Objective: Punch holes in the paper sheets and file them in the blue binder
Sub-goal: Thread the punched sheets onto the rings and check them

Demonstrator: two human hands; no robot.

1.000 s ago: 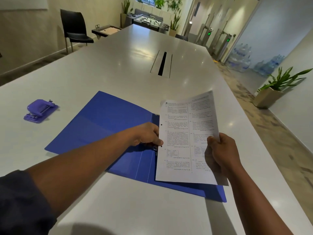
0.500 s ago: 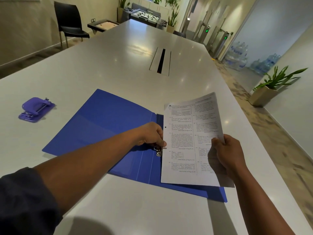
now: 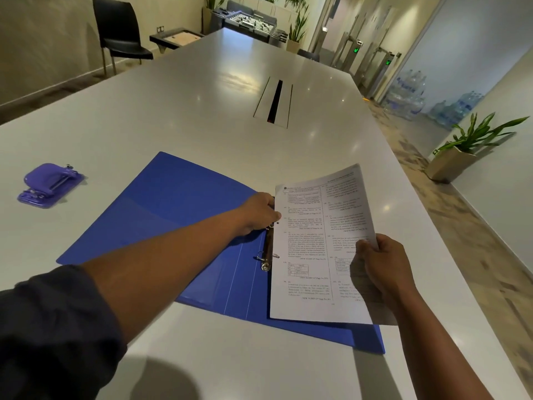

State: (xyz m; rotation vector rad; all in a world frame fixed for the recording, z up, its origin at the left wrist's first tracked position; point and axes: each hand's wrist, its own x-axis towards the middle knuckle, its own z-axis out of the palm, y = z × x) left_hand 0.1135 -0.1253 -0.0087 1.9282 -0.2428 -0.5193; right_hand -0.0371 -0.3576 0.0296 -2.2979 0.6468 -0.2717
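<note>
The blue binder point(image 3: 176, 215) lies open on the white table, its metal ring mechanism point(image 3: 267, 252) along the spine with the near ring parted. My right hand point(image 3: 377, 264) grips the right edge of the printed paper sheets point(image 3: 311, 249), which hover tilted over the binder's right half. A punched hole shows at the paper's left edge. My left hand point(image 3: 256, 213) pinches that left edge near the far ring, fingers curled at the paper. The purple hole punch point(image 3: 49, 184) sits far left on the table, away from both hands.
The long white table point(image 3: 202, 96) has a cable slot point(image 3: 274, 101) in its middle. A black chair point(image 3: 118, 33) stands at the far left. A potted plant point(image 3: 461, 151) sits on the floor to the right, near water bottles point(image 3: 409, 90).
The sheets have shifted right and farther from me, uncovering more of the ring mechanism. My left hand has moved up along the paper's left edge toward the far ring.
</note>
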